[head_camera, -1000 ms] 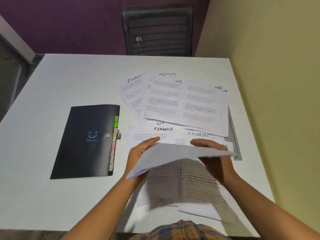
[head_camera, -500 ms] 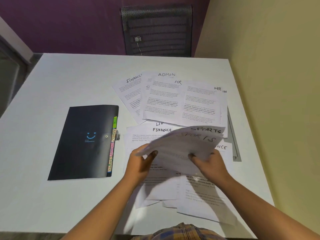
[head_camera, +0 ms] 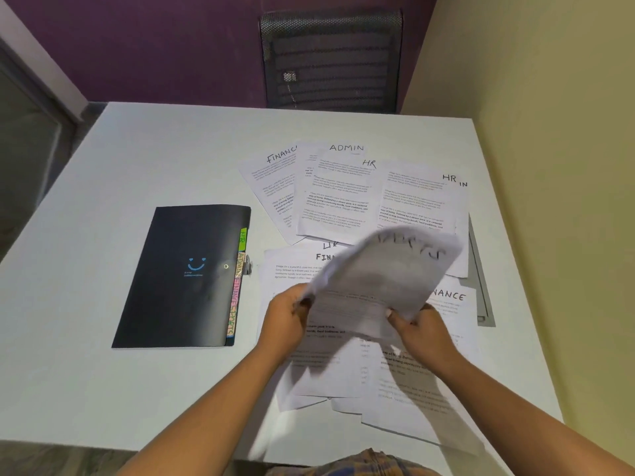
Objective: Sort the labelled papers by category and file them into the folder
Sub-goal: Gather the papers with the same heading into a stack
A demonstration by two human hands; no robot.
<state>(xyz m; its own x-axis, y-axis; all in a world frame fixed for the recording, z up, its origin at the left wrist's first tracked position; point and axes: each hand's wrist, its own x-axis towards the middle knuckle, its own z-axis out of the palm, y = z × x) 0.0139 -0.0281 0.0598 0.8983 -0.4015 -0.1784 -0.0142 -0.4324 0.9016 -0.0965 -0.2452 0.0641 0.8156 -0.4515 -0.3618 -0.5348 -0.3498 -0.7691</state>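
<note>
Both hands [head_camera: 357,324] gripping blurred thin white sheet [head_camera: 381,276], matte black folder [head_camera: 185,276]

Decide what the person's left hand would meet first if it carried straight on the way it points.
The left hand grips the lifted sheets, pointing away and rightward. Going on, it would probably meet the flat sheet marked FIN beneath them first; its height above the table is unclear.
</note>
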